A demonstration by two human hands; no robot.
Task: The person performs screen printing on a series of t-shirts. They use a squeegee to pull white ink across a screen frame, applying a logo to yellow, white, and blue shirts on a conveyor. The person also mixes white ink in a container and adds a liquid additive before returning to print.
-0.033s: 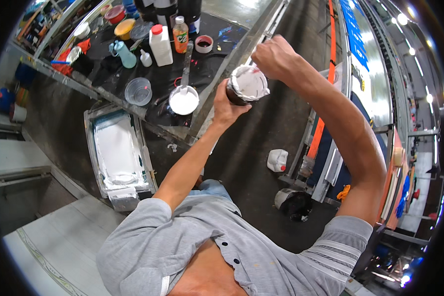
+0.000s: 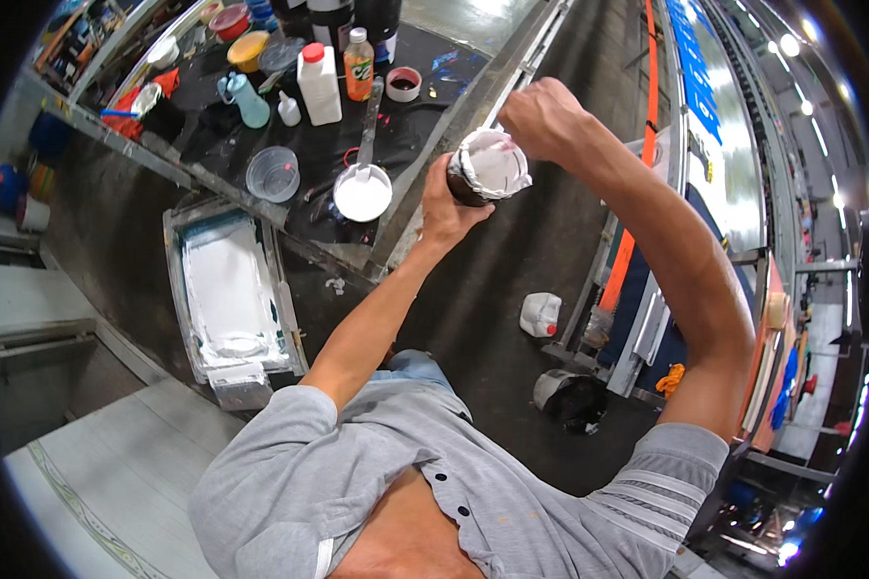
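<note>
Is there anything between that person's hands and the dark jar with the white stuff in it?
Nothing visible. The left hand already grips the dark jar from below, and the right hand sits right at its white-coated rim, with no object between.

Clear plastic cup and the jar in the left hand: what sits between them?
Head view: a round container of white paint with a stirring stick in it sits between the clear plastic cup and the jar.

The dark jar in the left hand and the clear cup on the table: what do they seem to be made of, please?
Dark jar: probably glossy dark glass or plastic, its mouth smeared with white paste. Clear cup: likely thin see-through plastic, since the table shows through it.
</note>
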